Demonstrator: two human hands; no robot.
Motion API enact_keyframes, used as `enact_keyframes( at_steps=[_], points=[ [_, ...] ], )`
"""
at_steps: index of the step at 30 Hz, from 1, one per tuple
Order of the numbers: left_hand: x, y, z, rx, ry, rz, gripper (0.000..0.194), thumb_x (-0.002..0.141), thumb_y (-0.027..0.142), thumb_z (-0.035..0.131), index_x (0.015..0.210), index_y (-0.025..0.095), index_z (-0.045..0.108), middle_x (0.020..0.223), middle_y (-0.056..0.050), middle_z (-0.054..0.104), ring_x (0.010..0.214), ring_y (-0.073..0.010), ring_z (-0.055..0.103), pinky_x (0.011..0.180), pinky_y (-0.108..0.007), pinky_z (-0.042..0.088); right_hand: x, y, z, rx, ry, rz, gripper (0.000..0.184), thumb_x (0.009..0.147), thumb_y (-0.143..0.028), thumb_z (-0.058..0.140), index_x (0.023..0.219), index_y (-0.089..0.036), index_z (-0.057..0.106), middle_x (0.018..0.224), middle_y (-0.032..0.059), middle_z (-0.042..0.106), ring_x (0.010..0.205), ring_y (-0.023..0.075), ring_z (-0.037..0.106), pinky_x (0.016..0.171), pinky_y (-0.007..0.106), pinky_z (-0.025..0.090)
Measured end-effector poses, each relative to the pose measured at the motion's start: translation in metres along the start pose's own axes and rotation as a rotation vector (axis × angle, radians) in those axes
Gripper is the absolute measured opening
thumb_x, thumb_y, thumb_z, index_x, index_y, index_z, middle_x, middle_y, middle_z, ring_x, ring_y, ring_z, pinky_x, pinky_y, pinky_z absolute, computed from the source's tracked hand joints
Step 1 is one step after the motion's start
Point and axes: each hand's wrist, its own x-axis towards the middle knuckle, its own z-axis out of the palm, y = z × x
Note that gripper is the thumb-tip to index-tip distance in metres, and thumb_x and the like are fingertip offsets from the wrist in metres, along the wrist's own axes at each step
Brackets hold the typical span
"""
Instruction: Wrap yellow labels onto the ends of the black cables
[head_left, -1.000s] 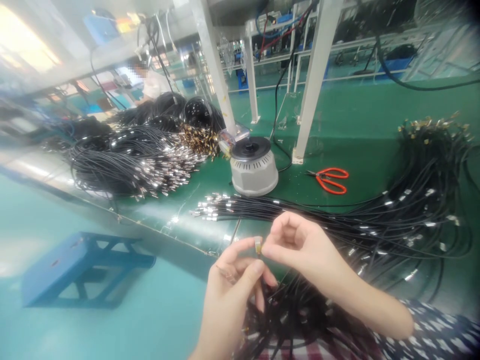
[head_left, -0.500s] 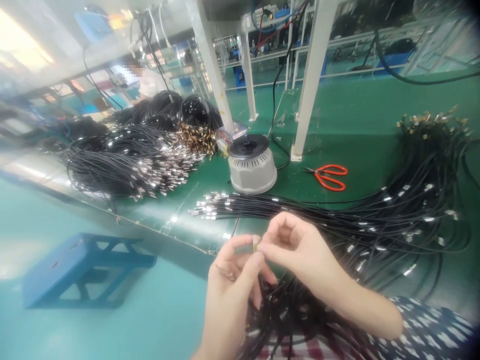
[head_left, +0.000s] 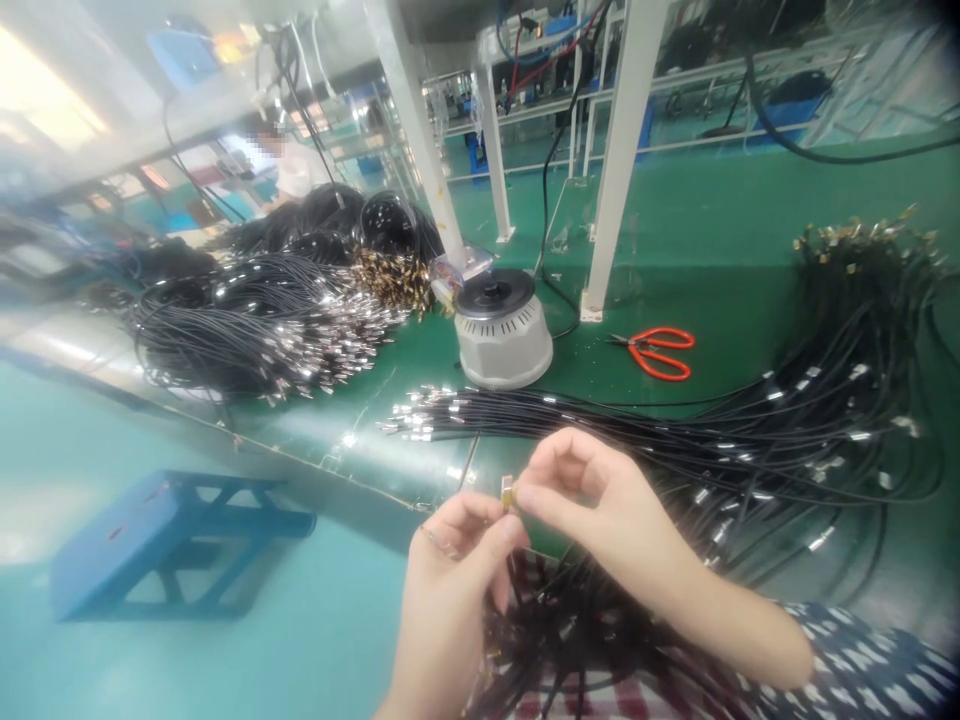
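A small gold-coloured cable connector (head_left: 508, 491) with a pale face shows between my two hands. The thumb and forefinger of my right hand (head_left: 577, 485) pinch it from the right. My left hand (head_left: 469, 545) is closed from below, its thumb and forefinger tips meeting at the connector's lower end; the exact contact there is partly hidden. Under both hands a bundle of black cables (head_left: 570, 620) lies over my lap, on checked cloth. Just beyond my hands, a long bunch of black cables (head_left: 600, 418) with silvery ends stretches across the green tabletop (head_left: 720, 300).
Behind the cables stands a grey round device with a black top (head_left: 504, 335). Orange-handled scissors (head_left: 660, 353) lie right of it. A heap of coiled cables (head_left: 262, 310) fills the left. White posts (head_left: 622, 150) rise from the table. A blue stool (head_left: 180, 540) is on the floor; a person (head_left: 296, 170) sits farther back.
My left hand has shifted slightly down and left, and its fingertips uncover more of the connector. My right hand has barely moved and pinches the connector.
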Motion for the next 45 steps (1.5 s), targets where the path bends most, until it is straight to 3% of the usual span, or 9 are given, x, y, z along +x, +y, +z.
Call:
enact_keyframes(
  at_steps=[4,8,16,22,25,30,37,41,45],
  points=[
    [0.001,0.001,0.001,-0.033,0.011,-0.010,0.023,0.076,0.030,0.076,0.067,0.015,0.060,0.062,0.003,0.063,0.038,-0.0013,0.040,0.040,-0.014,0.029,-0.001,0.004,-0.004,0.145,-0.036,0.058,0.021,0.082,-0.032,0.068,0.085,-0.020,0.052,0.088,0.0025,0.072,0.079,0.0152,0.065,0.077,0.032,0.049],
    [0.003,0.001,0.001,-0.023,0.009,0.003,0.022,0.077,0.029,0.075,0.067,0.015,0.060,0.061,0.004,0.061,0.040,-0.0021,0.040,0.040,-0.015,0.030,-0.002,0.005,-0.003,0.087,-0.025,0.011,0.024,0.077,-0.030,0.073,0.085,-0.020,0.053,0.094,0.0034,0.073,0.085,0.0173,0.065,0.078,0.033,0.047],
    [0.000,0.001,0.003,-0.094,-0.021,-0.041,0.023,0.078,0.030,0.075,0.067,0.014,0.063,0.063,0.000,0.066,0.036,-0.0015,0.042,0.037,-0.014,0.029,0.003,0.004,0.002,0.206,0.016,0.059,0.035,0.068,-0.025,0.082,0.078,-0.021,0.048,0.066,-0.0041,0.070,0.060,0.0119,0.061,0.064,0.027,0.044],
    [0.008,-0.003,0.000,-0.215,-0.260,-0.166,0.029,0.080,0.036,0.073,0.066,0.013,0.062,0.052,0.000,0.062,0.036,-0.0026,0.040,0.037,-0.014,0.027,0.009,0.005,-0.003,0.320,-0.160,0.083,0.033,0.071,-0.019,0.080,0.076,-0.020,0.047,0.065,-0.0041,0.069,0.059,0.0103,0.062,0.067,0.027,0.049],
    [0.011,-0.005,-0.001,-0.208,-0.267,-0.154,0.028,0.083,0.035,0.070,0.068,0.013,0.062,0.053,0.001,0.061,0.039,-0.0022,0.038,0.039,-0.013,0.026,0.008,0.006,-0.001,0.306,-0.104,0.028,0.035,0.072,-0.017,0.077,0.072,-0.021,0.042,0.067,-0.0051,0.067,0.061,0.0103,0.061,0.066,0.026,0.048],
    [0.010,-0.004,-0.002,-0.099,-0.149,-0.026,0.019,0.076,0.024,0.078,0.070,0.015,0.062,0.056,0.004,0.060,0.043,-0.0025,0.038,0.042,-0.014,0.027,0.001,0.003,0.005,0.077,0.069,-0.108,0.035,0.072,-0.011,0.072,0.070,-0.022,0.039,0.067,-0.0053,0.065,0.066,0.0126,0.058,0.069,0.029,0.044],
    [0.012,-0.006,-0.009,-0.178,-0.387,-0.119,0.030,0.068,0.040,0.082,0.060,0.015,0.066,0.049,-0.002,0.066,0.034,-0.0040,0.038,0.037,-0.018,0.018,0.010,0.001,-0.005,0.203,-0.248,0.069,0.037,0.062,-0.016,0.084,0.083,-0.019,0.053,0.083,-0.0012,0.072,0.070,0.0101,0.061,0.059,0.021,0.043],
    [0.018,-0.014,-0.014,-0.146,-0.522,-0.169,0.036,0.061,0.046,0.084,0.053,0.015,0.071,0.043,-0.003,0.061,0.033,-0.0050,0.035,0.038,-0.022,0.016,0.017,0.006,-0.006,0.409,-0.444,0.142,0.038,0.056,-0.016,0.088,0.077,-0.018,0.057,0.065,-0.0045,0.069,0.056,0.0093,0.064,0.057,0.020,0.049],
    [0.024,-0.026,-0.019,-0.114,-0.602,-0.222,0.049,0.045,0.061,0.086,0.043,0.015,0.069,0.042,-0.005,0.059,0.031,-0.0084,0.037,0.037,-0.025,0.018,0.013,0.004,-0.004,0.443,-0.517,0.162,0.031,0.056,-0.019,0.087,0.073,-0.018,0.062,0.062,-0.0035,0.069,0.060,0.0136,0.069,0.059,0.024,0.053]
  ],
)
